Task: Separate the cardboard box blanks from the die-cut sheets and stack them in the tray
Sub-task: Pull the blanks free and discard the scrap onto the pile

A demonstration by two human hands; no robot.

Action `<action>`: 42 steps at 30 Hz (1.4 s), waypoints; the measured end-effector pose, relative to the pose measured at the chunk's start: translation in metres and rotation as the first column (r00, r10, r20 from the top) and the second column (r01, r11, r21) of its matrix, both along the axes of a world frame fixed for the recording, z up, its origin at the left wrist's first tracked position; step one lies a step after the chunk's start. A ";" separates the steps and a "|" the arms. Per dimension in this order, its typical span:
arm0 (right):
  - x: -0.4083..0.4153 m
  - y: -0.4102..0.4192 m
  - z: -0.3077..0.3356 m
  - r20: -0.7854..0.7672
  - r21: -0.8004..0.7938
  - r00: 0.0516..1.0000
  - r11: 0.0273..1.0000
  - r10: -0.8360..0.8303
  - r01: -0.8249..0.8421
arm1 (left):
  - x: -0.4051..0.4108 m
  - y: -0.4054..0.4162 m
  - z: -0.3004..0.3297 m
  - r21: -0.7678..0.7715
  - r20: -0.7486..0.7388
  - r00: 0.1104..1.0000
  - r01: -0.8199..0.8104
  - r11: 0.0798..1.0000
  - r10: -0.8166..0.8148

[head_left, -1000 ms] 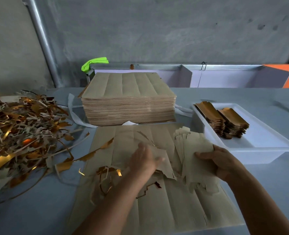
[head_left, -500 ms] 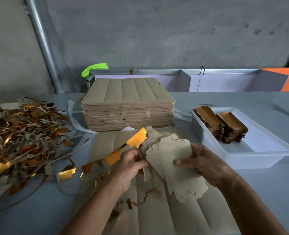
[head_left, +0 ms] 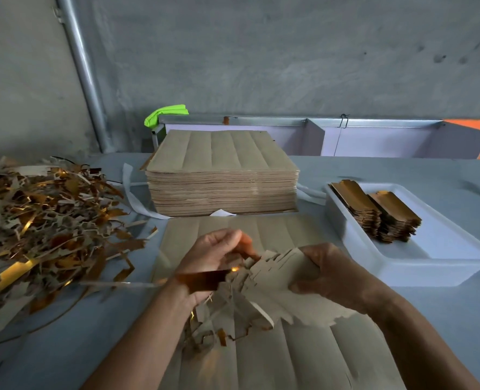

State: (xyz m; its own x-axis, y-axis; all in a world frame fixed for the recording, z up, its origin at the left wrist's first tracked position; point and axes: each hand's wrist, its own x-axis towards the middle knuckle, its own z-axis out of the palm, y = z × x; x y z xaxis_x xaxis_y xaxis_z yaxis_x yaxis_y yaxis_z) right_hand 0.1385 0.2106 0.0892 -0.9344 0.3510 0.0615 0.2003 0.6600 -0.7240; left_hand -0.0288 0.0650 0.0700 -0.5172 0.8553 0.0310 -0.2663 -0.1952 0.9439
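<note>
right hand (head_left: 328, 273): bundle of blanks (head_left: 282, 273) is gripped
left hand (head_left: 214, 257): scrap strip (head_left: 202, 280) is pinched, curled
tray (head_left: 373, 266): two stacks held

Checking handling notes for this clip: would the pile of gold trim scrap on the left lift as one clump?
Probably partly. The scrap pile is tangled thin strips, so a grab likely drags neighbours along. It looks light and floppy; loose ends would likely dangle and shed onto the table.

Head camera, one wide view, forward and down.
It looks close over both hands, left hand (head_left: 213, 266) and right hand (head_left: 328, 274), across the table (head_left: 402, 175) beyond the fingers to a wall (head_left: 261, 52).
</note>
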 end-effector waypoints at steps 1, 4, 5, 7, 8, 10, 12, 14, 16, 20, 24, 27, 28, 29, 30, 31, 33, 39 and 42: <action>0.002 0.000 0.000 -0.014 -0.055 1.000 0.998 -0.021 0.020 | -0.002 0.002 -0.001 0.033 0.126 0.990 -0.063 0.997 0.059; 0.008 0.005 0.002 -0.048 -0.334 0.985 0.932 -0.164 0.139 | -0.015 0.003 -0.008 0.005 0.495 0.835 -0.276 0.961 0.238; 0.008 0.007 0.002 -0.031 -0.417 0.971 0.886 -0.235 0.201 | -0.017 0.002 -0.012 -0.062 0.455 0.839 -0.304 0.951 0.298; 0.010 0.012 0.002 0.011 -0.484 0.942 0.822 -0.336 0.299 | -0.015 -0.002 -0.015 -0.277 0.076 0.939 -0.304 0.912 0.336; 0.009 0.013 0.003 0.027 -0.480 0.932 0.813 -0.361 0.329 | -0.012 -0.003 -0.018 -0.359 -0.144 0.959 -0.280 0.890 0.244; 0.006 0.012 0.003 0.055 -0.409 0.920 0.832 -0.388 0.375 | -0.007 -0.004 -0.023 -0.470 -0.363 0.926 -0.083 0.879 -0.107; 0.001 0.010 0.002 0.077 -0.279 0.916 0.874 -0.394 0.399 | 0.002 -0.002 -0.018 -0.462 -0.380 0.893 0.042 0.886 -0.240; -0.003 0.005 0.000 0.081 -0.144 0.935 0.924 -0.345 0.353 | 0.014 0.004 -0.011 -0.379 -0.373 0.913 0.013 0.925 -0.166; -0.007 -0.003 -0.002 0.080 -0.056 0.964 0.965 -0.252 0.257 | 0.020 0.011 -0.007 -0.261 -0.382 0.924 -0.096 0.961 -0.012; -0.007 -0.009 -0.002 0.070 -0.125 0.988 0.981 -0.138 0.146 | 0.010 0.021 -0.003 -0.156 -0.187 0.944 -0.301 0.941 0.271; 0.006 0.004 0.000 0.048 -0.549 0.946 0.783 -0.321 0.293 | -0.018 0.016 0.006 0.019 0.597 0.719 -0.455 0.890 0.355; 0.011 0.017 -0.001 0.017 -0.851 0.872 0.450 -0.490 0.270 | -0.036 -0.001 0.002 -0.009 0.530 0.717 -0.529 0.849 0.452; 0.010 0.019 0.000 0.013 -0.896 0.835 0.365 -0.550 0.254 | -0.038 -0.005 -0.001 -0.047 0.397 0.767 -0.531 0.846 0.504; 0.009 0.022 0.001 0.012 -0.926 0.795 0.294 -0.607 0.238 | -0.040 -0.008 -0.005 -0.093 0.247 0.808 -0.530 0.843 0.535; 0.008 0.024 0.003 0.014 -0.948 0.756 0.232 -0.654 0.218 | -0.040 -0.011 -0.008 -0.158 0.089 0.834 -0.528 0.834 0.545; 0.006 0.026 0.004 0.022 -0.964 0.723 0.177 -0.691 0.198 | -0.039 -0.013 -0.011 -0.237 -0.079 0.844 -0.532 0.813 0.530; 0.005 0.028 0.007 0.040 -0.979 0.683 0.107 -0.729 0.171 | -0.036 -0.016 -0.016 -0.404 -0.333 0.847 -0.526 0.749 0.415; -0.004 0.027 0.016 0.115 -0.981 0.646 0.017 -0.755 0.194 | -0.016 -0.009 -0.016 -0.506 -0.653 0.729 -0.217 0.834 -0.206; -0.009 0.018 0.018 0.171 -0.969 0.729 0.022 -0.662 0.247 | 0.004 0.017 -0.014 -0.417 -0.794 0.566 -0.241 0.876 -0.222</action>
